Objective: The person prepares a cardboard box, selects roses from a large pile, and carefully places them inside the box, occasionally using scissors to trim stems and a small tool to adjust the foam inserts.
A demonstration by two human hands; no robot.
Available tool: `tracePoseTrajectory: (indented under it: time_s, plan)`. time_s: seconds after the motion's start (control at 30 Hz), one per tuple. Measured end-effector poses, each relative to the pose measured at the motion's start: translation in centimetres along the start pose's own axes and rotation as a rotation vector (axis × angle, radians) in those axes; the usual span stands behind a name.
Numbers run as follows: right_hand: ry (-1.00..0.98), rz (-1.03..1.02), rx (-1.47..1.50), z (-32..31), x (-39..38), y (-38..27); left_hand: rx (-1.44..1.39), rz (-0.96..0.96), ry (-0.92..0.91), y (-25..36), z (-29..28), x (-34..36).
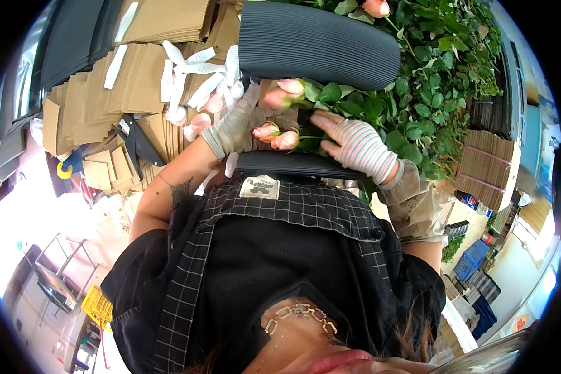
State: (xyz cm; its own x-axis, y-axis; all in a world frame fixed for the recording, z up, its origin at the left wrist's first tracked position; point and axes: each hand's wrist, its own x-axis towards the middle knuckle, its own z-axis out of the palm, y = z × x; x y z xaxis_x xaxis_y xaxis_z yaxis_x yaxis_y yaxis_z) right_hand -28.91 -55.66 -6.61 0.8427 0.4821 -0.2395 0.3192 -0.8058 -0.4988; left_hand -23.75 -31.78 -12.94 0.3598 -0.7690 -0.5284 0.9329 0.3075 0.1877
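Observation:
My gloved left hand (pixel 240 124) is beside pink rose heads (pixel 283 93) and a brown cardboard piece, its fingers partly hidden and blurred; I cannot make out its grip. A lower pair of pink roses (pixel 280 140) lies just right of it. My right hand (pixel 349 140), in a striped fingerless glove, has fingers stretched out and apart at the leafy stems (pixel 330 93). Above lies a ridged black pad (pixel 318 40); a dark bar (pixel 293 163) runs below the flowers.
Cardboard sheets (pixel 146 75) are stacked left, with white foam nets (pixel 202 84) and black scissor-like tool (pixel 134 140) among them. Dense rose foliage (pixel 439 75) fills the right, beside bundled cardboard (pixel 483 168). A yellow crate (pixel 96 305) and blue crate (pixel 470 258) sit lower down.

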Motion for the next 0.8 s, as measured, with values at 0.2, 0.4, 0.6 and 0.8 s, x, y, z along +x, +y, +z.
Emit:
tracePoseTrajectory:
  time_s: [0.2,0.4,0.6,0.8]
  plan:
    - [-0.368,0.008,0.079,-2.7,0.8,-4.3,0.098,-0.048,0.074,0.0,0.5,-0.6]
    - [-0.151,0.063,0.007,-0.2,-0.4,-1.5,-0.022,0.007,0.042,-0.2,1.7,-0.8]
    - [-0.234,0.077,0.289,-1.3,-1.0,-1.3,-0.027,-0.042,-0.226,-0.9,-2.8,0.9]
    - [-0.266,-0.112,0.014,0.8,2.5,-1.2,0.023,0.111,-0.342,-0.7,-1.3,-0.1]
